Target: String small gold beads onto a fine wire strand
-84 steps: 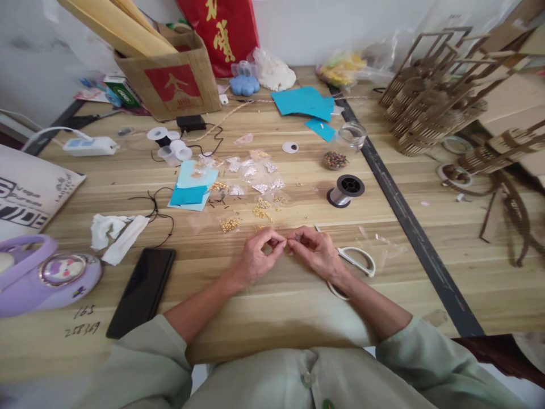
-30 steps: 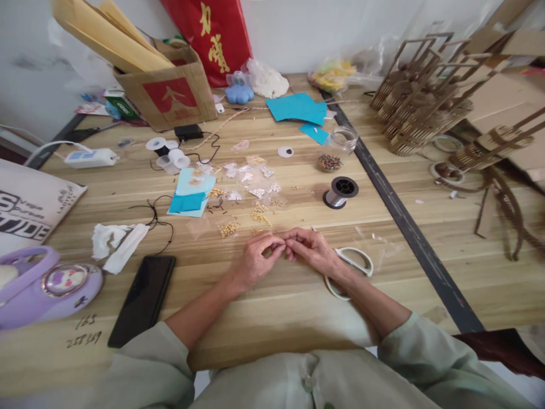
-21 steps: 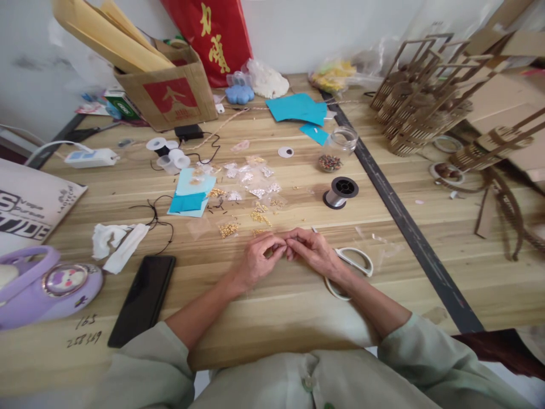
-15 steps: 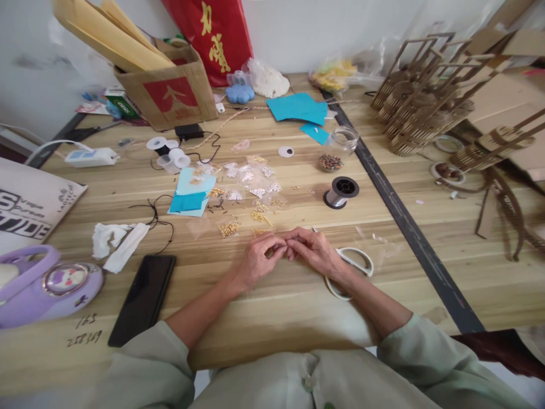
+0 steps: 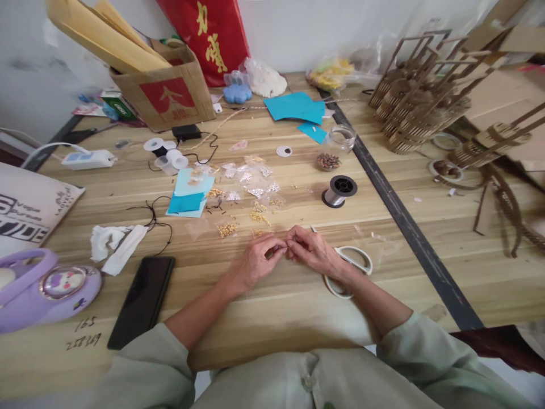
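Note:
My left hand (image 5: 261, 254) and my right hand (image 5: 310, 250) meet fingertip to fingertip just above the wooden table (image 5: 281, 318). Both are closed in a pinch; whatever lies between the fingers is too small to make out. Under my right wrist lie white-handled scissors (image 5: 361, 259), partly covered. Beyond my left hand are small heaps of gold beads (image 5: 227, 229) and several clear bags of silver pieces (image 5: 256, 191). A black spool of thin wire (image 5: 339, 191) stands upright past my right hand.
A phone (image 5: 141, 301) and a purple case (image 5: 51, 287) lie at the left. Farther back are blue sheets (image 5: 293, 108), a glass jar (image 5: 342, 138), a dish of mixed beads (image 5: 328, 162) and a paper bag (image 5: 168, 94). Woven baskets (image 5: 409, 108) crowd the right, past a dark strip (image 5: 400, 218).
The view has shifted very slightly. Both hands keep their fingertips together in almost the same place, and the things on the table lie as before.

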{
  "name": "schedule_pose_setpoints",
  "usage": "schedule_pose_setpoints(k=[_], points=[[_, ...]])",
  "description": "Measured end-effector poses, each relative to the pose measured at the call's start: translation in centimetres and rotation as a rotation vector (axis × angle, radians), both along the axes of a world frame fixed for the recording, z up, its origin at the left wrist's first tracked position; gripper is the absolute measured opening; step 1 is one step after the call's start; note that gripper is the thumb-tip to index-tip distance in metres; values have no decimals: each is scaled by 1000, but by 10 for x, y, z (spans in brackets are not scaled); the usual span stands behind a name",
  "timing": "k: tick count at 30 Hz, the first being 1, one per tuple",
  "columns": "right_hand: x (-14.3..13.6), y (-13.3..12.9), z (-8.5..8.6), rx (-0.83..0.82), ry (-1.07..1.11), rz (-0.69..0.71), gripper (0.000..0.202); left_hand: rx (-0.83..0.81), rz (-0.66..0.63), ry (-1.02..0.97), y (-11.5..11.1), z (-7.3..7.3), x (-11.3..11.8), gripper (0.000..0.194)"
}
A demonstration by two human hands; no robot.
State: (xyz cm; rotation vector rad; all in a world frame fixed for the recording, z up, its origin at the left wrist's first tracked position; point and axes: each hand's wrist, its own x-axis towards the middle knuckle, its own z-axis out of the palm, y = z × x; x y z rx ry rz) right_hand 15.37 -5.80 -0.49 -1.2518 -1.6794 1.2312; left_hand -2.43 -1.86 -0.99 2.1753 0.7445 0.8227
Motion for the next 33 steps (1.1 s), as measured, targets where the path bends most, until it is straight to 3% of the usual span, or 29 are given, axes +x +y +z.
schedule_pose_setpoints(k=[14,22,33], points=[[-5,3,2,-179,331,-28,24,-151,63,-6,0,8,0,8],[0,3,4,-270,483,33,30,-174,111,-10,1,5,0,7],[2,5,-4,-314,532,-3,46,-148,113,-46,1,3,-1,7]])
